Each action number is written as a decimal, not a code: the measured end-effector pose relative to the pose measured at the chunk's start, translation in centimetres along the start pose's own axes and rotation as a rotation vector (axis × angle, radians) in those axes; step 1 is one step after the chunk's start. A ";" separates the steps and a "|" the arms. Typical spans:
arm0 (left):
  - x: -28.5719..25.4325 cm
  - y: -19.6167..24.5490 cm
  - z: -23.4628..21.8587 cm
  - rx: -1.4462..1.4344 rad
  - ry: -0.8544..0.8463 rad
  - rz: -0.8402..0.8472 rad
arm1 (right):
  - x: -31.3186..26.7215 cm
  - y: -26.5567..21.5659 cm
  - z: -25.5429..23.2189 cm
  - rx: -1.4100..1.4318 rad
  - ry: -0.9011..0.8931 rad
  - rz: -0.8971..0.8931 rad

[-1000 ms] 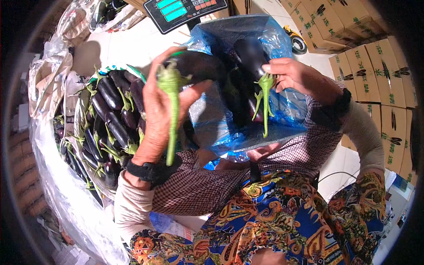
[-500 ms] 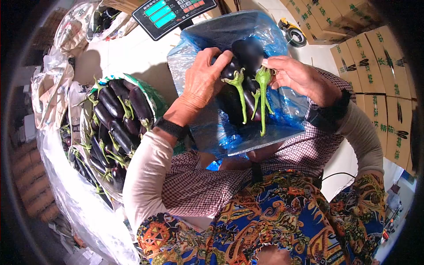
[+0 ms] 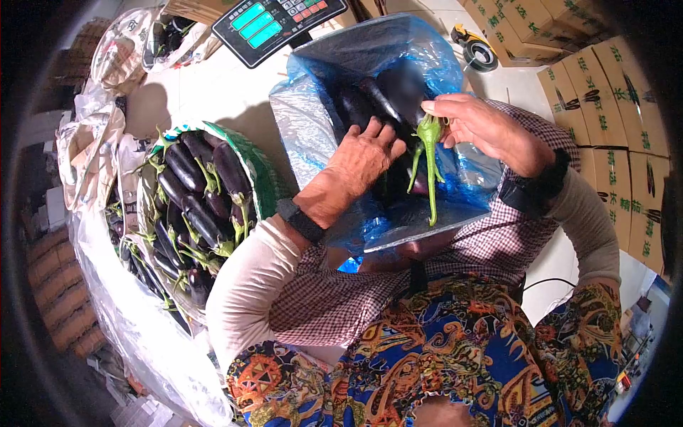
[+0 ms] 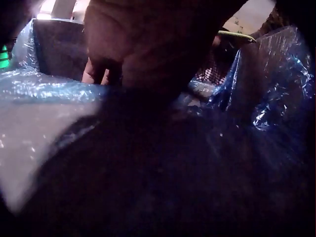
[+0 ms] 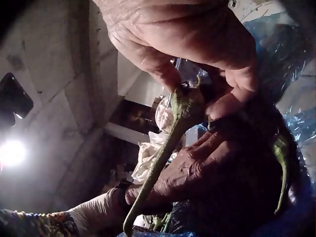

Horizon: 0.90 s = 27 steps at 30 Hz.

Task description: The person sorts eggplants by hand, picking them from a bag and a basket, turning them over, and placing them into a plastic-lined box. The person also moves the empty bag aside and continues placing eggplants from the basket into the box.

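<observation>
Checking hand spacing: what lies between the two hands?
In the head view, dark eggplants in the blue-lined box lie between the left hand and right hand, plus a green stem.

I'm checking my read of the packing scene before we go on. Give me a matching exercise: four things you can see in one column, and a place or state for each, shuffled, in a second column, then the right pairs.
Things:
1. right hand
2. left hand
3. scale display
4. stacked cartons

Places or states:
A. at the top of the head view, behind the blue bag
B. along the right edge of the head view
C. reaching down among the eggplants inside the blue bag
D. pinches the green stem of an eggplant

Pairs: 1-D, 2-C, 3-A, 4-B
</observation>
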<state>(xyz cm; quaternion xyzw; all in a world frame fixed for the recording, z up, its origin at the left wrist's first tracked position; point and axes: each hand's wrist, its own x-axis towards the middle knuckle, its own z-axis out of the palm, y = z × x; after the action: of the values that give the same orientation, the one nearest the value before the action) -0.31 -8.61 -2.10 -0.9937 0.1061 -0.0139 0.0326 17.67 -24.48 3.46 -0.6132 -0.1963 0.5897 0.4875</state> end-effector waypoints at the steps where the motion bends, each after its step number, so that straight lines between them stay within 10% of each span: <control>1: 0.1 -0.2 0.1 -0.005 -0.032 0.003 | -0.1 0.0 0.0 0.009 -0.005 -0.005; 13: -1.0 0.6 1.3 0.192 -0.147 -0.246 | -0.8 -0.4 1.0 -0.091 0.020 -0.059; 27: -2.8 -1.9 -4.1 -0.483 -0.150 -0.352 | -0.3 -0.5 1.0 -0.107 -0.012 -0.081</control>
<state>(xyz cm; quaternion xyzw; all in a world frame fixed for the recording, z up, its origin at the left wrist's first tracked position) -2.82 -6.40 2.04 -0.9740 -0.0702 0.0795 -0.2000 16.88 -24.12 4.23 -0.6265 -0.2554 0.5617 0.4763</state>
